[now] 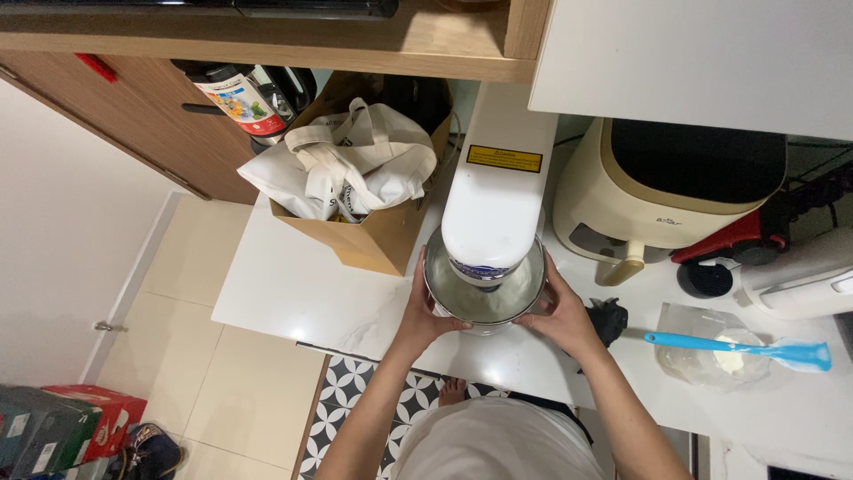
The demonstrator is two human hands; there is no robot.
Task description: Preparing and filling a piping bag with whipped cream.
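A white stand mixer stands on the white marble counter, its head lowered over a shiny steel mixing bowl. My left hand grips the bowl's left side. My right hand grips its right side. The mixer head hides the bowl's far part and whatever attachment sits inside.
A brown paper bag stuffed with white cloth bags stands left of the mixer. A cream air fryer sits to the right. A blue spatula lies across a clear bag of pale dough. Patterned floor tiles show below the counter edge.
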